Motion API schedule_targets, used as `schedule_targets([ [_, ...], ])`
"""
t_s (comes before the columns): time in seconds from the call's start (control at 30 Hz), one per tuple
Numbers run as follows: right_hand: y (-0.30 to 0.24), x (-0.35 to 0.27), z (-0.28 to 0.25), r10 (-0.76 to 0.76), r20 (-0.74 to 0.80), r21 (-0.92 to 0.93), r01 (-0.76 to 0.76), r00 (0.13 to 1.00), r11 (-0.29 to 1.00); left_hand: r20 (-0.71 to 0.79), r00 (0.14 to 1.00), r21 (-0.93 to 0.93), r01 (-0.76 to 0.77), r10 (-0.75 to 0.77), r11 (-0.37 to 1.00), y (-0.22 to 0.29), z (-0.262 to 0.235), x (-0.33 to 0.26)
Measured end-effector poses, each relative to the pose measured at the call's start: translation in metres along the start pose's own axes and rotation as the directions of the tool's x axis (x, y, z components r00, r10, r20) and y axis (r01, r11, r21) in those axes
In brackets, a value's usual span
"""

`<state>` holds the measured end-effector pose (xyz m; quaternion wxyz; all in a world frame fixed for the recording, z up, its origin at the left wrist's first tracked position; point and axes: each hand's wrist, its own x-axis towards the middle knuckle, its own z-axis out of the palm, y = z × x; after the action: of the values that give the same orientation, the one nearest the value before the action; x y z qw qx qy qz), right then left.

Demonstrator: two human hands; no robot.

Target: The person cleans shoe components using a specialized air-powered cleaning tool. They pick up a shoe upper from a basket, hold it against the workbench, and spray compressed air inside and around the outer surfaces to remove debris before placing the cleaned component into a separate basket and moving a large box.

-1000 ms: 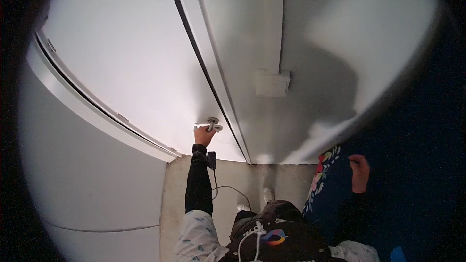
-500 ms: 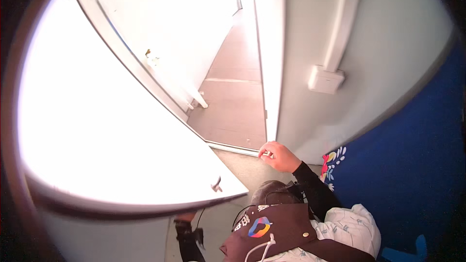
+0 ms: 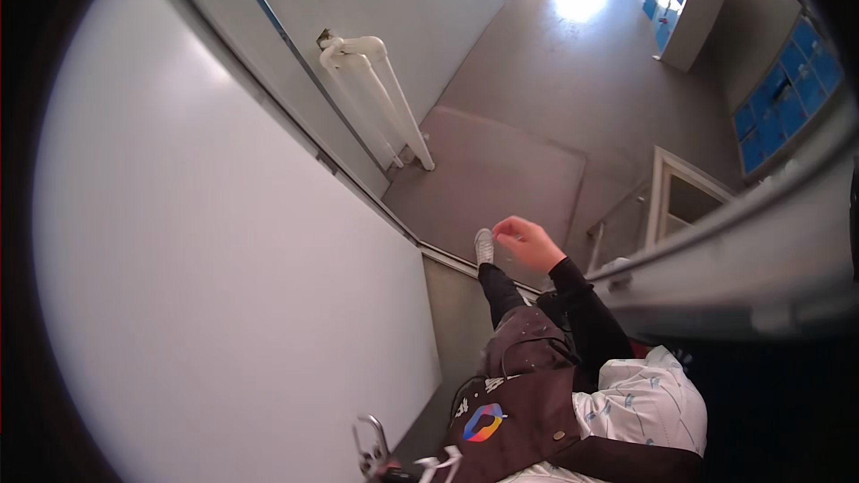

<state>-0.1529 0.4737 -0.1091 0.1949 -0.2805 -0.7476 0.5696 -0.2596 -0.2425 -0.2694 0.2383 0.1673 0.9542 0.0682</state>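
My right hand is out in front over the doorway, its fingers loosely bent and holding nothing visible. Below its fingertips shows my light shoe, at the door sill. A wide white door stands swung open on the left. Near its lower edge is a metal door handle. A small part of my left hand appears beside that handle at the picture's bottom; its fingers are hidden, so I cannot tell whether it grips the handle.
Past the doorway lies a grey-brown floor. White pipes rise along the left wall. Blue lockers stand at the right, with a pale frame nearer. A blurred pale wall edge borders the doorway on the right.
My view has turned toward the doorway, showing more of the room beyond. My right hand has come away from the door frame. My foot now shows at the sill.
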Motion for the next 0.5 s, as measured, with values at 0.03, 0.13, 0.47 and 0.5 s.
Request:
schedule_targets([
  [0.03,0.008,0.029,-0.002,0.014,0.015,0.011,-0.014,1.000,1.000,0.038,0.999,-0.027,0.015,-0.014,1.000,0.019,0.013,0.018],
  [0.13,0.001,0.129,-0.039,0.019,0.055,0.468,-0.043,0.998,0.883,0.122,0.991,-0.085,0.058,-0.047,0.995,0.105,0.022,0.108],
  [0.47,-0.226,0.348,-0.203,-0.529,-0.116,0.888,0.327,0.841,0.324,0.216,0.954,-0.356,-0.121,0.207,0.927,0.441,-0.040,0.532],
  [0.5,-0.242,0.358,-0.211,-0.628,-0.126,0.902,0.353,0.768,0.250,0.232,0.946,-0.365,-0.130,0.225,0.922,0.459,-0.040,0.558],
])
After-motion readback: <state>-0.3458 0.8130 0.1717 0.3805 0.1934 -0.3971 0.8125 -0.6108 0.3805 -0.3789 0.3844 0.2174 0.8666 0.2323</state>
